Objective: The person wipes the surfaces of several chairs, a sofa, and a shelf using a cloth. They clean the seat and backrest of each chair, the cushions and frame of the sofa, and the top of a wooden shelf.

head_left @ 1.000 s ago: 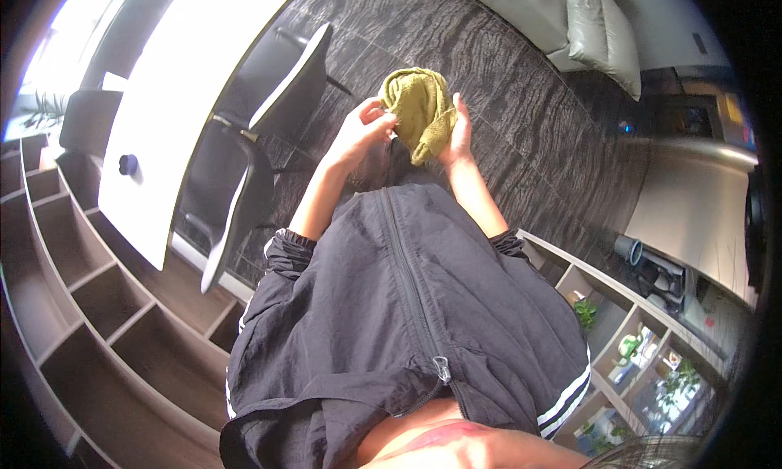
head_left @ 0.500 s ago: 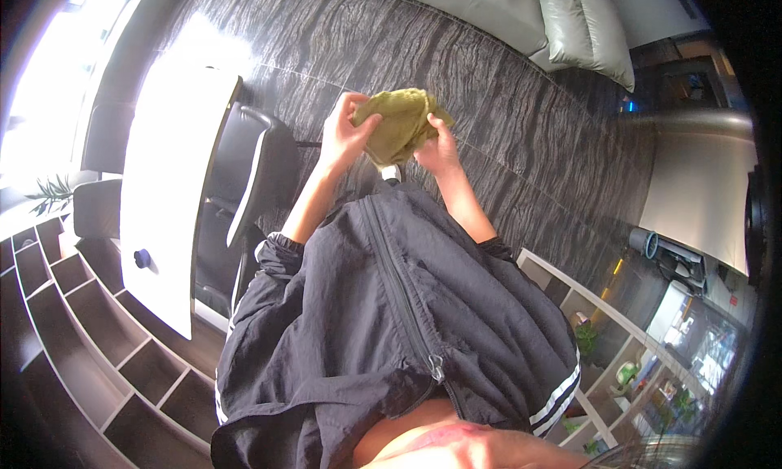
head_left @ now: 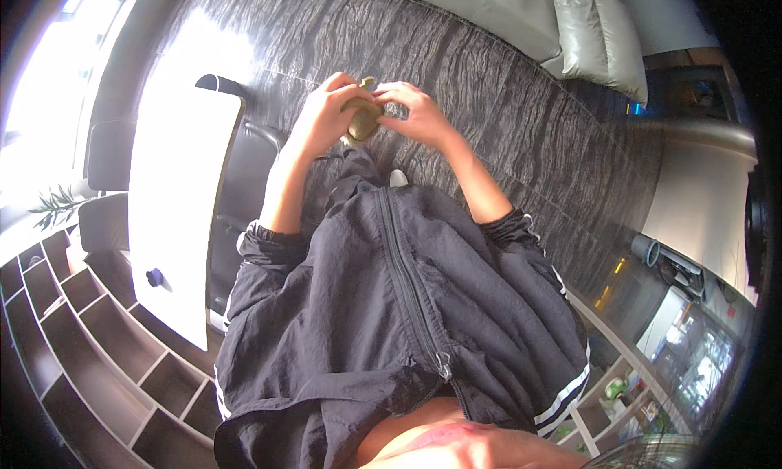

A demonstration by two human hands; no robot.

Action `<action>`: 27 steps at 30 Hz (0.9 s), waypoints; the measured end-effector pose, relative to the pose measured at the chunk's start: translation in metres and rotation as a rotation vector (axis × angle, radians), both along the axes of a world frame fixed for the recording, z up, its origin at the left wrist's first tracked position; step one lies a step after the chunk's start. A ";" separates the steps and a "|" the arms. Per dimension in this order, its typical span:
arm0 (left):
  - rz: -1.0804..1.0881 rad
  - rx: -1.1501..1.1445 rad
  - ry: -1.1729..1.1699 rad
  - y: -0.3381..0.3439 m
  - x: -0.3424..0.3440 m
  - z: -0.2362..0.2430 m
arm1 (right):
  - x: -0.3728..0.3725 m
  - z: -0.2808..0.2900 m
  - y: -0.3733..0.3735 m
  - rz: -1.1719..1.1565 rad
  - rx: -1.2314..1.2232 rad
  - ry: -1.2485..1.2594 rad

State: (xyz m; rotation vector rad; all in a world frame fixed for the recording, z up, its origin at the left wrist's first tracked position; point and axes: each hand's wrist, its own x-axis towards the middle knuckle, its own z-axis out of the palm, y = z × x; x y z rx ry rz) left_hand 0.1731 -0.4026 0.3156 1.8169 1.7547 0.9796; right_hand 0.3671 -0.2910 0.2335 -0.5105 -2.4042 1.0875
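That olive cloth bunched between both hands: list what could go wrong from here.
1. The olive cloth is bunched small between the left hand and the right hand, held out over the dark floor with nothing beneath it; if either grip loosens it may drop there.
2. Most of the cloth is hidden by the fingers, so a loose end could slip out unnoticed.
3. The dark chair by the white table stands close to the left elbow, which might knock against it.
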 end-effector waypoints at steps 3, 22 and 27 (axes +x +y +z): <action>0.005 0.017 -0.038 0.020 -0.038 -0.004 | -0.043 0.006 0.018 -0.012 -0.130 -0.044; 0.178 -0.034 -0.495 0.187 -0.240 -0.056 | -0.221 0.015 0.186 -0.143 -0.276 -0.142; 0.149 0.012 -0.339 0.265 -0.262 -0.067 | -0.258 -0.042 0.223 -0.125 -0.392 -0.267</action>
